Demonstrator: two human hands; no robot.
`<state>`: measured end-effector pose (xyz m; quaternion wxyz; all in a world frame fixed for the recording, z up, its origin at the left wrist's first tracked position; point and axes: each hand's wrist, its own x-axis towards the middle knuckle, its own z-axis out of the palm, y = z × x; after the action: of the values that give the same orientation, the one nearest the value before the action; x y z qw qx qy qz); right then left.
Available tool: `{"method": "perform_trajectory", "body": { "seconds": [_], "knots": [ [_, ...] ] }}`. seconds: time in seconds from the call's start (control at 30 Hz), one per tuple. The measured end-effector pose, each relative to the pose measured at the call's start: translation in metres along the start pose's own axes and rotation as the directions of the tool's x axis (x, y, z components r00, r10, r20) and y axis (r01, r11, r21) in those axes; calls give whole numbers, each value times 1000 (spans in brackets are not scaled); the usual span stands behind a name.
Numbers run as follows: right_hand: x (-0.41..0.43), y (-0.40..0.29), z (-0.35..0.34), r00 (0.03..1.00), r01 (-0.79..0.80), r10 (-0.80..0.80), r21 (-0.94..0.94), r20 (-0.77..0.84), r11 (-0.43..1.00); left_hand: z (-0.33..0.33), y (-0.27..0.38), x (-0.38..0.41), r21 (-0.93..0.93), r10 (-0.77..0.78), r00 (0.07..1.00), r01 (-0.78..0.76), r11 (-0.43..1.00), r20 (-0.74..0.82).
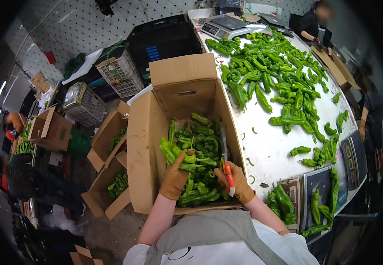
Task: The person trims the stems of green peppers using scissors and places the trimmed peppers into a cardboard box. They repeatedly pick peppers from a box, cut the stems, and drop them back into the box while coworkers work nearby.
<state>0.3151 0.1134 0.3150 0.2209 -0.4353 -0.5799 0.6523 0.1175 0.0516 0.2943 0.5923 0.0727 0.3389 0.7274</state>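
Observation:
My left hand, in a tan glove, grips a few long green peppers above an open cardboard box. My right hand, gloved the same way, is closed around the red handle of a bladed hand tool. Its long grey blade points away from me along the right inner wall; the exact kind of tool is unclear. Beneath both hands, more green peppers fill the bottom of the box. The box's far flap stands raised.
Right of the box, a white table bears a spread of loose peppers, with scales at its far end and near corner. Smaller boxes of peppers stand left on the floor. Co-workers are beyond the table and at far left.

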Motion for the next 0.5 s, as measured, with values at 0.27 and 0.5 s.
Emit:
{"method": "perform_trajectory", "body": {
  "seconds": [0.27,0.5],
  "knots": [
    [-10,10,15,946,325,-287,-434,153,840,-30,-8,-11,-354,104,990,-65,933,94],
    [-11,8,16,949,294,-221,-381,225,877,-24,-13,-10,-454,78,992,-27,890,95]
  ]
}}
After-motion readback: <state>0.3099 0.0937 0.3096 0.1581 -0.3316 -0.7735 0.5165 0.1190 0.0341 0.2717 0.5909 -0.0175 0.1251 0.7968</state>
